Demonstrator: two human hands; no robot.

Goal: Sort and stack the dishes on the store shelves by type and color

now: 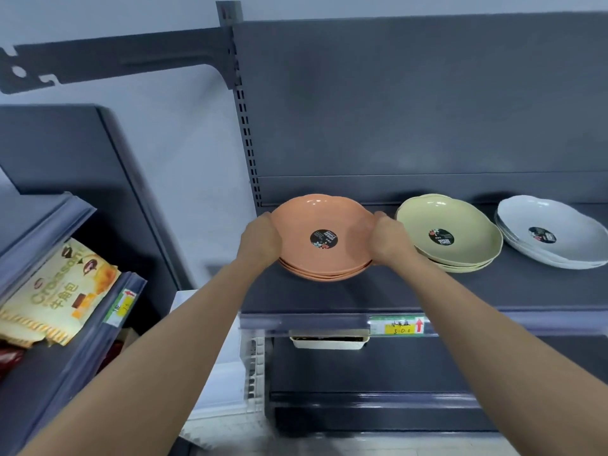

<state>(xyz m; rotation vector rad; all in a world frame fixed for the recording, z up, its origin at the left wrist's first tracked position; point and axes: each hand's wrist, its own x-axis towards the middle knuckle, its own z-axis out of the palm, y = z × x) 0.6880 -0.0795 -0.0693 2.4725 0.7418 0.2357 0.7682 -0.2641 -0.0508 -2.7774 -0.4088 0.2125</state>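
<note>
A stack of orange shallow bowls [316,222] with a round black sticker rests on the dark grey shelf [362,291] at its left end. My left hand [260,241] grips the stack's left rim and my right hand [391,240] grips its right rim. Just to the right sits a stack of pale green bowls [460,225], close to my right hand. Farther right is a stack of white bowls [566,238], partly cut off by the frame edge.
A price tag [399,325] hangs on the shelf's front rail. Below it a white tray [329,343] pokes out from the lower shelf. On the left unit lies a yellow croissant packet [56,297]. A slotted upright post [245,126] borders the shelf on the left.
</note>
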